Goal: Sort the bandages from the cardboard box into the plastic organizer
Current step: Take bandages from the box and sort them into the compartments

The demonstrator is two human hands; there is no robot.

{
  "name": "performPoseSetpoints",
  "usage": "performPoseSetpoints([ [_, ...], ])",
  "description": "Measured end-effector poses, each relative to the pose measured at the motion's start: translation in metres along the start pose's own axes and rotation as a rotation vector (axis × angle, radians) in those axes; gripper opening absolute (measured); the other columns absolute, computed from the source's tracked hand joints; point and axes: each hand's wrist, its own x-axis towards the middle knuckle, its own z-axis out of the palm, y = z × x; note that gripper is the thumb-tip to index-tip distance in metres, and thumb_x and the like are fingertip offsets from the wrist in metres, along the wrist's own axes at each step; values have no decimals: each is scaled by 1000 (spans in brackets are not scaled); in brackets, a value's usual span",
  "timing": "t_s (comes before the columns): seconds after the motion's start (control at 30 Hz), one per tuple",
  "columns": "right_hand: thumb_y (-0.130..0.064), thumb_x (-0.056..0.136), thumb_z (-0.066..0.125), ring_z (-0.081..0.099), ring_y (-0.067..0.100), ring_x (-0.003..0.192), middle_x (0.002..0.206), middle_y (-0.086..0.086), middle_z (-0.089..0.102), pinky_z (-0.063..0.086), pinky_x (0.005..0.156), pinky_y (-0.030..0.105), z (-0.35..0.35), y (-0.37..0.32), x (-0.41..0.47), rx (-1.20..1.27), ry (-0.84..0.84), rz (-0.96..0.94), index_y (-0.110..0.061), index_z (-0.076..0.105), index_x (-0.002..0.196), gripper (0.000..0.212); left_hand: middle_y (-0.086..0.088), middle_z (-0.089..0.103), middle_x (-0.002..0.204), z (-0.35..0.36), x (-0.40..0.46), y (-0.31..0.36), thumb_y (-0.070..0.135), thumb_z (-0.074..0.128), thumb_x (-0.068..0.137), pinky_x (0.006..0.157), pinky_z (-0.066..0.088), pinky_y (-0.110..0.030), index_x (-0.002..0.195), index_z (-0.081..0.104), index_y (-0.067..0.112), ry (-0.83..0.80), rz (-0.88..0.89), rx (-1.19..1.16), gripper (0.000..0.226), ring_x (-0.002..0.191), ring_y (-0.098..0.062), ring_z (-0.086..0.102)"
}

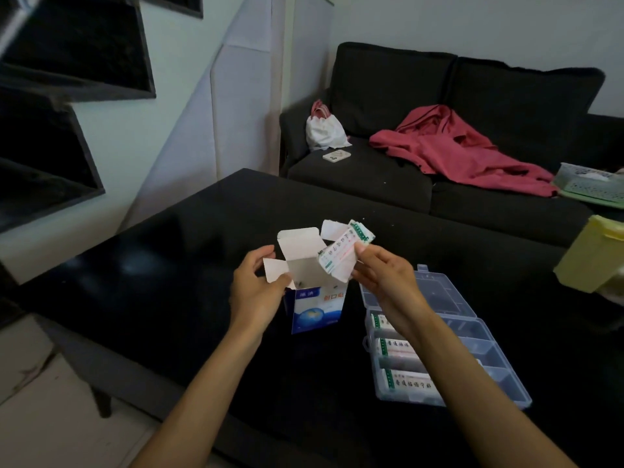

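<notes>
A blue and white cardboard box [312, 305] stands upright on the black table [152, 282], its top flaps open. My left hand [256, 288] grips the box's left side near the top. Just above the box's right edge, my right hand [381, 275] pinches a stack of white bandage strips [342, 253] with green and red print. Right of the box lies the clear plastic organizer [472, 336], lid open toward the back. Bandage stacks [405, 381] fill its left compartments, partly hidden by my right forearm; its right compartments look empty.
A pale yellow container [594, 258] sits at the table's right edge. Behind the table is a dark sofa [388, 170] with a white bag [324, 130], a phone [336, 155], a red garment [466, 150] and a green basket [591, 182]. Dark stair treads [67, 62] rise at left.
</notes>
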Motion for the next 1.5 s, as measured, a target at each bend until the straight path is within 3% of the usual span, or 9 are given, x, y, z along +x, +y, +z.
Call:
performPoseSetpoints([
  [0.2, -21, 92, 56, 69, 13, 91, 98, 6, 73, 56, 74, 21, -23, -17, -13, 77, -8, -70, -11, 68, 97, 16, -2, 27, 151, 10, -16, 15, 30, 68, 84, 108, 33, -39, 139, 40, 21, 185, 241, 449, 62, 136, -20, 28],
  [0.3, -21, 91, 56, 69, 11, 87, 95, 5, 73, 55, 72, 19, -45, -27, -23, 105, 24, -102, -10, 67, 99, 17, -3, 48, 126, 19, -37, 30, 30, 68, 83, 88, 39, -25, 119, 54, 17, 318, 673, 469, 40, 112, -13, 43],
  [0.37, -21, 89, 57, 70, 10, 85, 93, 5, 73, 55, 70, 18, -64, -30, -30, 137, 68, -110, -11, 67, 98, 17, 9, 55, 100, 32, -53, 31, 29, 67, 83, 70, 44, -18, 104, 58, 23, 136, 796, 451, 24, 88, -5, 50],
  [0.53, -23, 88, 58, 69, 14, 92, 98, 7, 73, 56, 76, 24, -107, -20, -44, 148, 187, -36, -12, 67, 102, 20, 19, 60, 80, 64, -73, -1, 36, 60, 89, 65, 52, -21, 106, 61, 34, -355, 472, 696, 17, 67, 2, 57],
  [0.9, -24, 92, 55, 64, 16, 99, 109, 7, 68, 47, 73, 25, -177, 0, -59, 15, 440, 93, -10, 63, 114, 27, 7, 59, 110, 101, -54, -15, 32, 32, 102, 89, 48, -34, 134, 47, 20, -493, -125, 428, 38, 67, -11, 61],
  [1.03, -26, 92, 56, 66, 20, 100, 107, 9, 69, 52, 87, 40, -182, 10, -59, 59, 430, 153, -14, 63, 112, 24, 11, 60, 84, 109, -55, -10, 33, 32, 102, 70, 42, -26, 115, 54, 24, -500, -142, 396, 27, 68, -10, 61],
  [1.3, -22, 91, 57, 69, 19, 94, 101, 10, 71, 54, 86, 36, -174, 17, -63, -38, 326, 171, -13, 67, 100, 16, 2, 65, 82, 105, -50, -6, 44, 30, 100, 82, 44, -29, 88, 57, 23, -553, -101, 583, 37, 81, -12, 62],
  [1.43, -24, 90, 58, 69, 13, 86, 95, 3, 71, 53, 70, 24, -171, 10, -68, -184, 323, 182, -15, 68, 96, 14, 3, 66, 91, 93, -58, 9, 47, 36, 97, 69, 48, -23, 101, 61, 21, -389, 234, 976, 37, 80, -9, 61],
  [1.5, -25, 89, 60, 66, 11, 89, 95, 1, 70, 49, 69, 21, -174, 1, -69, -288, 343, 172, -15, 70, 93, 15, 8, 66, 88, 90, -65, 28, 42, 41, 97, 58, 41, -17, 102, 63, 22, -328, 400, 881, 31, 71, -3, 58],
])
